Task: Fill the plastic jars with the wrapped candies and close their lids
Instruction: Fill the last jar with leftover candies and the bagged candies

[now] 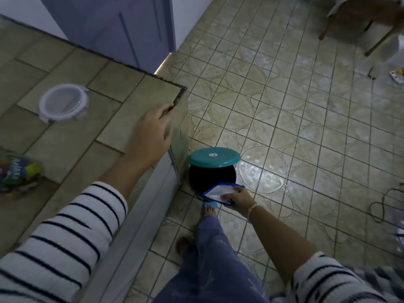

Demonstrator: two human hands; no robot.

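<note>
Recorded as counted: one round clear white-rimmed plastic lid (63, 103), one colourful candy bag (18, 171), one black teal-lidded bin (213, 157), one blue-edged white packet (218, 191).

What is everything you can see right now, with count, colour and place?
plastic jar: one, clear with white rim, on the counter, left
candy bag: one, multicoloured, blurred, counter's left edge
counter: one, beige tiles, left
pedal bin: one, black, teal lid raised, on the floor by the counter corner
packet: one, white with blue edge, over the bin's mouth
door: one, blue-grey, top
chair: one, wooden, top right
cable: one, black, floor, right
left hand: rests on counter corner
right hand: pinches the packet
foot: bare, at the bin's pedal
</note>
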